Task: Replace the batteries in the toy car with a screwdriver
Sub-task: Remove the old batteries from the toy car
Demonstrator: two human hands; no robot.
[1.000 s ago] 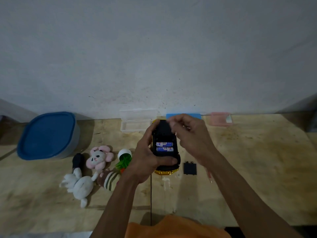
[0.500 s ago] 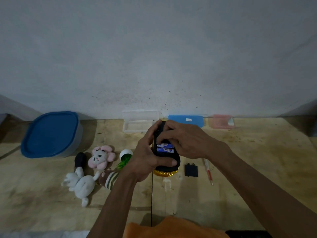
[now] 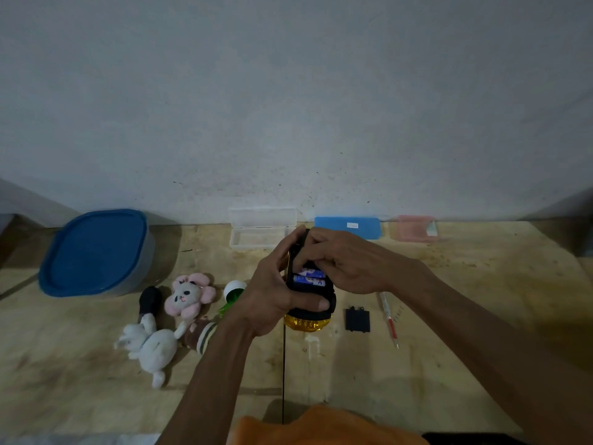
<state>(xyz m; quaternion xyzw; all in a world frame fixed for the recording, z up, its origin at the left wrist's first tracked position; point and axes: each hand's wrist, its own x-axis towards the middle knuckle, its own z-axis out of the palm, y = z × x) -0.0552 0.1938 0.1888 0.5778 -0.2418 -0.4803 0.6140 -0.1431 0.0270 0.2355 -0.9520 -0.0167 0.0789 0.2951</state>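
Observation:
The toy car (image 3: 308, 322) is held upside down above the table, black underside up, yellow body showing below. My left hand (image 3: 272, 293) grips it from the left, thumb across the underside. Two blue batteries (image 3: 309, 277) lie in the uncovered compartment. My right hand (image 3: 346, 261) comes in from the right, its curled fingers over the upper part of the compartment and touching the top battery. The black battery cover (image 3: 357, 320) lies on the table right of the car. Beside it lies the thin red-and-white screwdriver (image 3: 389, 319).
Plush toys (image 3: 160, 329) and a small white-capped green item (image 3: 232, 292) lie left of the car. A blue-lidded tub (image 3: 94, 252) stands far left. An open clear case (image 3: 261, 234), a blue case (image 3: 348, 226) and a pink box (image 3: 415, 228) line the wall.
My right hand came down from above the car's far end onto the battery compartment, fingers now curled over the top battery. My left hand keeps its grip on the car.

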